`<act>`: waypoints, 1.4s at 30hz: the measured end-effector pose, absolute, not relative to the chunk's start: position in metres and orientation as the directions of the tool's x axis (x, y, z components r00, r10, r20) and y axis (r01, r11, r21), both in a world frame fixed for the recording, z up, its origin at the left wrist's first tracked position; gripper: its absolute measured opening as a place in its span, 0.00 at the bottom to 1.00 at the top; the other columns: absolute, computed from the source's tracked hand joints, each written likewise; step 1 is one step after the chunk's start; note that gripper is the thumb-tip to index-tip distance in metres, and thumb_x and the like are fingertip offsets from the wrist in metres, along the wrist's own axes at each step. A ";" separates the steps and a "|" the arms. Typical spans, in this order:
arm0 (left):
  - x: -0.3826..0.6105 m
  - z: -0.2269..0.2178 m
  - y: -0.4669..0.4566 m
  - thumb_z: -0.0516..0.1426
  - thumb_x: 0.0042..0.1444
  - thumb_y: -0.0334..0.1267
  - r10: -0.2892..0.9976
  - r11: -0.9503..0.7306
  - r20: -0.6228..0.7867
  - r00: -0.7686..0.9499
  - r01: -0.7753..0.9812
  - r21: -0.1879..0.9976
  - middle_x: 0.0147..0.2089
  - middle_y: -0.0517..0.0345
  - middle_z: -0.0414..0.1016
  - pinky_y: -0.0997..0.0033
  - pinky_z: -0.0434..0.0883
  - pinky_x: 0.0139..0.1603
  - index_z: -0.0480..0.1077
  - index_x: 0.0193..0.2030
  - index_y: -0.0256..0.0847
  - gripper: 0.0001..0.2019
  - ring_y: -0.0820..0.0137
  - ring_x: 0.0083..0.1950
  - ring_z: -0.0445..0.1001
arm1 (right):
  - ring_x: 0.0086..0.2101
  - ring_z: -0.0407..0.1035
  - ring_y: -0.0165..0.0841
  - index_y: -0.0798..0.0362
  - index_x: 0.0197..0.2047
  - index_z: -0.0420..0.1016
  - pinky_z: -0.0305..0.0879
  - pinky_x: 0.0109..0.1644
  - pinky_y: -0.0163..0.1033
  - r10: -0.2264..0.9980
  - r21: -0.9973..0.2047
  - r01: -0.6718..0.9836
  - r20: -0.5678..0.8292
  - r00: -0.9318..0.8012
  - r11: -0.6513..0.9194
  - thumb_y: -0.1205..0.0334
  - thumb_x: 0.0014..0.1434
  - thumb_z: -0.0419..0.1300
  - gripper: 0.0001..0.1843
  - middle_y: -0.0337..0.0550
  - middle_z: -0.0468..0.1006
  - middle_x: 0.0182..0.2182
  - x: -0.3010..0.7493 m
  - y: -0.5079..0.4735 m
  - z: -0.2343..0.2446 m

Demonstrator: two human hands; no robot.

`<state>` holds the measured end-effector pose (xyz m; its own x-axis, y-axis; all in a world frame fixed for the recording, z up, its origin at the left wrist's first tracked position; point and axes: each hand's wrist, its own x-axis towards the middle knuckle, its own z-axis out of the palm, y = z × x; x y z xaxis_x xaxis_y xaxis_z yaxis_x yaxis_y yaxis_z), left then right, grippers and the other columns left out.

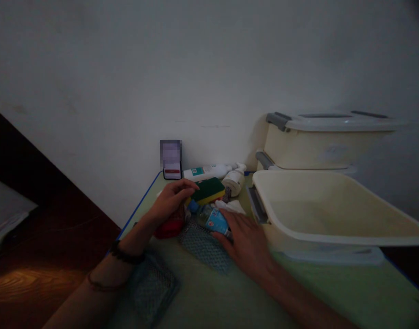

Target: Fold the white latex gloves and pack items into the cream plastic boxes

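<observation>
Pale wall stands behind a green table with blue edging, and dark wood floor shows far out to the left of the left fingers. The right hand grasps the near end of a bottle, fingers along its far side and thumb on the near side; the bottle lies tilted, its blue cap pointing towards the left fingers. Those of the left hand are loosely bent above a red item, their tips over the left end of a sponge, green on top and yellow below; whether they grip anything I cannot tell. Just beyond the right fingers are a crumpled white piece and, farther off, a roll. Past the left fingertips a white bottle lies near the wall, and a phone stands upright close by. Blue mesh spreads left of the right thumb, while a mesh pouch lies nearer than the left fingers. To the right of the right fingers sits an open tub, with a lidded box beyond it.
</observation>
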<state>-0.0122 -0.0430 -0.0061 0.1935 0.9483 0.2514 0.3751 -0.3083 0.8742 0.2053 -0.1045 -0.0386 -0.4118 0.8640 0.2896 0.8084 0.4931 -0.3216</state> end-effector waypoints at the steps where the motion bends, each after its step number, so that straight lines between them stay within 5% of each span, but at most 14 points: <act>1: -0.014 -0.008 -0.042 0.53 0.55 0.41 0.947 -0.309 0.257 0.190 0.340 0.888 0.31 0.60 0.72 0.73 0.67 0.31 0.71 0.38 0.40 0.10 0.72 0.30 0.70 | 0.51 0.67 0.45 0.61 0.59 0.62 0.64 0.53 0.53 0.857 -0.362 0.784 0.321 -0.403 0.505 0.53 0.61 0.54 0.27 0.56 0.72 0.54 0.206 -0.105 -0.040; 8: -0.019 -0.009 -0.048 0.54 0.53 0.51 0.915 -0.339 0.286 0.284 0.161 0.927 0.41 0.52 0.74 0.66 0.69 0.43 0.73 0.41 0.40 0.18 0.64 0.43 0.72 | 0.55 0.63 0.42 0.56 0.61 0.56 0.61 0.57 0.53 0.795 -0.602 0.521 0.422 -0.435 0.605 0.50 0.61 0.53 0.30 0.56 0.68 0.56 0.206 -0.105 -0.046; 11: -0.017 -0.005 -0.052 0.59 0.46 0.52 0.909 -0.316 0.264 0.323 0.121 0.941 0.39 0.53 0.74 0.66 0.70 0.40 0.73 0.41 0.40 0.21 0.64 0.40 0.72 | 0.57 0.61 0.42 0.55 0.61 0.56 0.59 0.58 0.54 0.829 -0.683 0.479 0.385 -0.405 0.551 0.50 0.61 0.53 0.29 0.56 0.67 0.57 0.204 -0.104 -0.046; 17: -0.006 -0.001 -0.053 0.65 0.41 0.37 0.969 -0.126 0.115 0.218 0.039 0.991 0.35 0.58 0.74 0.74 0.70 0.28 0.73 0.38 0.39 0.15 0.73 0.29 0.71 | 0.57 0.60 0.41 0.54 0.61 0.55 0.58 0.60 0.52 0.867 -0.752 0.453 0.327 -0.375 0.480 0.54 0.58 0.56 0.30 0.54 0.66 0.58 0.203 -0.101 -0.050; 22: -0.007 -0.007 -0.047 0.62 0.47 0.43 0.994 -0.089 0.092 0.059 -0.048 0.995 0.27 0.61 0.72 0.80 0.58 0.14 0.71 0.44 0.37 0.18 0.82 0.16 0.60 | 0.61 0.54 0.44 0.53 0.64 0.49 0.52 0.62 0.57 0.849 -0.721 0.474 0.318 -0.422 0.506 0.59 0.54 0.59 0.37 0.55 0.60 0.62 0.201 -0.101 -0.061; 27: -0.013 -0.011 -0.042 0.64 0.45 0.44 0.994 -0.099 0.102 0.028 -0.104 0.990 0.29 0.61 0.73 0.81 0.56 0.12 0.72 0.44 0.36 0.21 0.84 0.15 0.58 | 0.61 0.55 0.45 0.54 0.63 0.53 0.51 0.62 0.58 0.874 -0.807 0.376 0.322 -0.364 0.455 0.57 0.56 0.59 0.34 0.55 0.61 0.61 0.201 -0.102 -0.063; 29: -0.015 -0.012 -0.042 0.64 0.45 0.45 0.993 -0.109 0.114 0.031 -0.130 0.986 0.32 0.59 0.75 0.81 0.58 0.13 0.72 0.45 0.36 0.21 0.84 0.16 0.58 | 0.56 0.63 0.44 0.51 0.61 0.55 0.60 0.58 0.55 0.901 -0.894 0.259 0.272 -0.337 0.366 0.55 0.57 0.58 0.31 0.53 0.64 0.59 0.201 -0.104 -0.062; 32: -0.015 -0.012 -0.042 0.63 0.45 0.48 0.990 -0.123 0.133 0.047 -0.173 0.977 0.36 0.55 0.77 0.78 0.65 0.19 0.72 0.47 0.37 0.24 0.82 0.20 0.63 | 0.33 0.74 0.35 0.48 0.58 0.59 0.74 0.34 0.44 0.940 -0.991 -0.078 0.124 -0.319 0.104 0.50 0.59 0.54 0.25 0.49 0.73 0.49 0.200 -0.107 -0.058; 36: -0.014 -0.011 -0.045 0.66 0.40 0.49 0.978 -0.096 0.135 0.156 -0.239 0.966 0.40 0.51 0.78 0.67 0.73 0.37 0.73 0.46 0.37 0.27 0.67 0.35 0.76 | 0.21 0.69 0.31 0.49 0.53 0.63 0.65 0.15 0.33 0.928 -0.877 -0.436 -0.028 -0.372 -0.201 0.46 0.59 0.51 0.23 0.42 0.76 0.32 0.196 -0.111 -0.050; 42: -0.013 -0.012 -0.047 0.62 0.48 0.48 0.943 -0.098 0.163 0.290 -0.226 0.969 0.46 0.46 0.77 0.61 0.72 0.44 0.72 0.48 0.37 0.23 0.60 0.44 0.77 | 0.18 0.67 0.26 0.53 0.44 0.68 0.62 0.10 0.29 0.832 -0.728 -0.498 -0.177 -0.527 -0.470 0.43 0.59 0.48 0.23 0.45 0.77 0.37 0.196 -0.111 -0.048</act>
